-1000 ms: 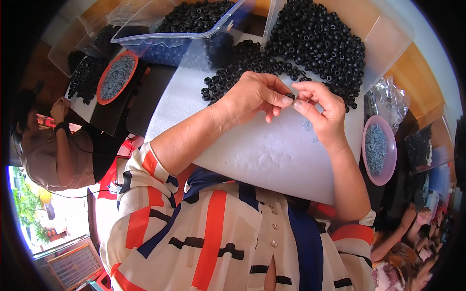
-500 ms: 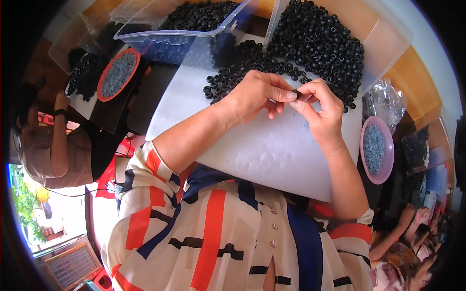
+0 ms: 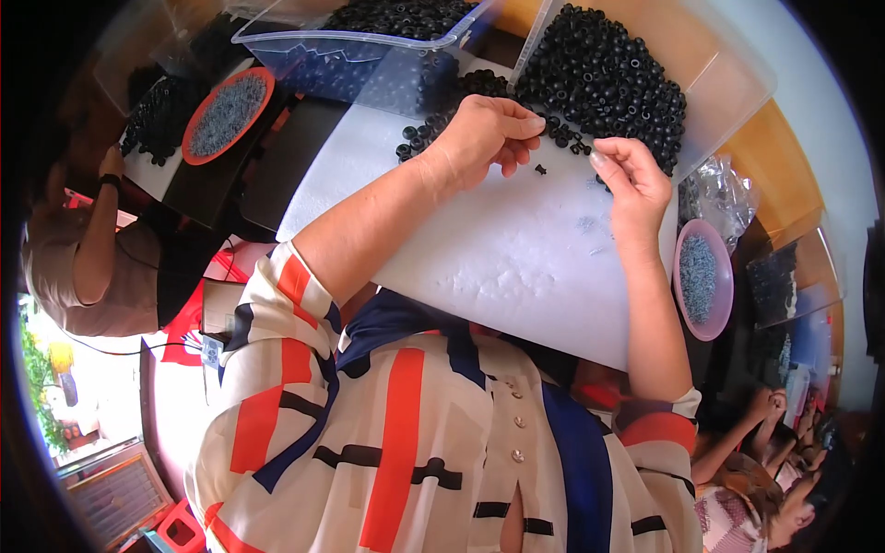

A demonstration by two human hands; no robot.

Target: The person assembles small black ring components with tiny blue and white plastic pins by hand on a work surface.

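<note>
My left hand (image 3: 493,143) is over the white board (image 3: 442,249), thumb and forefinger pinched together at the edge of a heap of small black ring-shaped parts (image 3: 429,132). Whatever lies in that pinch is lost against the dark parts behind. To its right my right hand (image 3: 634,184) is also closed, thumb against forefinger; anything between those fingertips is too small to make out. A small black piece (image 3: 541,170) lies alone on the board between the hands. A few tiny bluish-grey pieces (image 3: 590,224) are scattered beside my right wrist.
A clear bin (image 3: 599,83) spills black parts at the far side. Another clear tub (image 3: 369,64) stands left of it. A pink bowl (image 3: 728,286) of bluish-grey pieces sits right, below a plastic bag (image 3: 724,198). At far left a co-worker (image 3: 101,249) sits near an orange bowl (image 3: 195,143).
My hands have come apart: the left moved up and slightly left, the right moved right. The black part pinched between them is gone from there, and a small black piece now shows on the board.
</note>
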